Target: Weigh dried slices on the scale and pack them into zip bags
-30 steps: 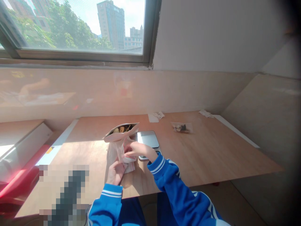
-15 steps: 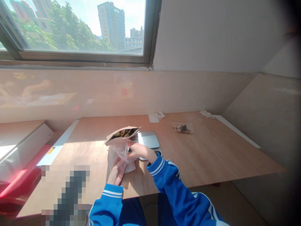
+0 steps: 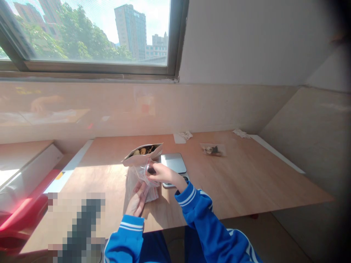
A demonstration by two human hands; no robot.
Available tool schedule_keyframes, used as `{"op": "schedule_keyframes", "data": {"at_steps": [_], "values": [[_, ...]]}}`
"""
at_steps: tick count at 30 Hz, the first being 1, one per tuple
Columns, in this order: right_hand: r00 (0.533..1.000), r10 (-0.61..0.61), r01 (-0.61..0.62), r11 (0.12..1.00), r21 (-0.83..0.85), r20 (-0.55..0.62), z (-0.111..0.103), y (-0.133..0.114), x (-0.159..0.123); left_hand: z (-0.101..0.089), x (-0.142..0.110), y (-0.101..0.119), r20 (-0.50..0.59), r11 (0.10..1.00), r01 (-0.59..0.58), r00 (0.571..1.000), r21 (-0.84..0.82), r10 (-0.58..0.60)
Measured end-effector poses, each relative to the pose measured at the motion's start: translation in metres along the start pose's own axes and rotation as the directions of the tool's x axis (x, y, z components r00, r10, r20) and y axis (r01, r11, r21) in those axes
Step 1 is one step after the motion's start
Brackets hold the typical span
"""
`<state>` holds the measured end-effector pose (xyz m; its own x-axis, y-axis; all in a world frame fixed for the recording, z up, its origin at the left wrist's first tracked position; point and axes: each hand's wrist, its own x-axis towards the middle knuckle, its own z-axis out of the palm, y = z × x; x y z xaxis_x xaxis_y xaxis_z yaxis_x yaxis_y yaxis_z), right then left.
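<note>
My left hand point(image 3: 137, 199) grips a clear zip bag point(image 3: 141, 172) from below, its fingers closed on the plastic. At the bag's mouth, my right hand point(image 3: 160, 173) pinches a small dark piece point(image 3: 151, 169); its kind is too small to make out. More flat clear bags point(image 3: 152, 195) lie under my left hand. Just behind the zip bag stands an open paper pouch point(image 3: 134, 159) with dried pale, orange-brown and dark pieces point(image 3: 143, 150) inside. A kitchen scale point(image 3: 173, 163) with a metal plate sits behind my right hand, which partly covers its display.
A filled clear bag point(image 3: 213, 149) lies flat right of the scale. Crumpled white paper point(image 3: 186, 135) and another white scrap point(image 3: 241, 133) rest along the table's back edge. Red plastic point(image 3: 24, 215) is at the left, near a blurred-out patch.
My right hand went deeper into the zip bag's mouth, then drew back slightly; a dark piece now shows at its fingertips. The paper pouch tipped briefly and returned. My left hand keeps its grip.
</note>
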<state>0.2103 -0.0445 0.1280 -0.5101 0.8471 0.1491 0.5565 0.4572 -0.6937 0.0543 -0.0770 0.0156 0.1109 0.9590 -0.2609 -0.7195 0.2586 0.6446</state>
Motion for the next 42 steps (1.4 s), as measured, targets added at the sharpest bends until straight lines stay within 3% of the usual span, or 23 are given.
{"op": "schedule_keyframes", "data": {"at_steps": [5,8,11,15,21,28,33,38,42], "values": [[0.99,-0.011,0.024,0.995,0.093,-0.139,-0.017,-0.017,-0.013,-0.001,0.003,-0.001,-0.011,0.999,0.02,1.0,0.032,-0.019],[0.971,-0.085,0.137,0.964,0.227,-0.225,-0.033,-0.03,-0.02,0.001,0.003,-0.001,-0.01,0.999,0.028,1.0,0.034,-0.028],[0.915,-0.139,0.258,0.924,0.281,-0.38,-0.041,-0.038,-0.018,0.0,0.002,-0.001,-0.009,0.998,0.035,0.999,0.046,-0.034],[0.827,-0.197,0.317,0.937,0.148,-0.526,-0.038,-0.036,-0.003,-0.001,0.001,-0.001,0.004,0.997,0.03,1.0,0.068,-0.031],[0.83,-0.33,0.292,0.944,-0.153,-0.451,-0.024,-0.027,0.014,0.004,0.0,0.001,0.016,0.996,0.033,0.999,0.081,-0.035],[0.85,-0.362,0.189,0.887,-0.422,-0.382,-0.012,-0.026,0.023,-0.002,0.002,-0.001,0.029,0.995,0.018,0.999,0.096,-0.021],[0.86,-0.302,0.079,0.875,-0.477,-0.411,-0.006,-0.028,0.029,-0.005,0.003,-0.003,0.045,0.997,0.011,0.999,0.075,-0.014],[0.864,-0.319,0.101,0.868,-0.485,-0.39,-0.008,-0.03,0.033,-0.008,0.005,-0.004,0.064,0.998,0.029,0.997,0.053,-0.033],[0.834,-0.32,0.149,0.915,-0.375,-0.45,-0.011,-0.032,0.031,-0.008,0.005,-0.003,0.07,0.998,0.033,0.997,0.052,-0.036]]}}
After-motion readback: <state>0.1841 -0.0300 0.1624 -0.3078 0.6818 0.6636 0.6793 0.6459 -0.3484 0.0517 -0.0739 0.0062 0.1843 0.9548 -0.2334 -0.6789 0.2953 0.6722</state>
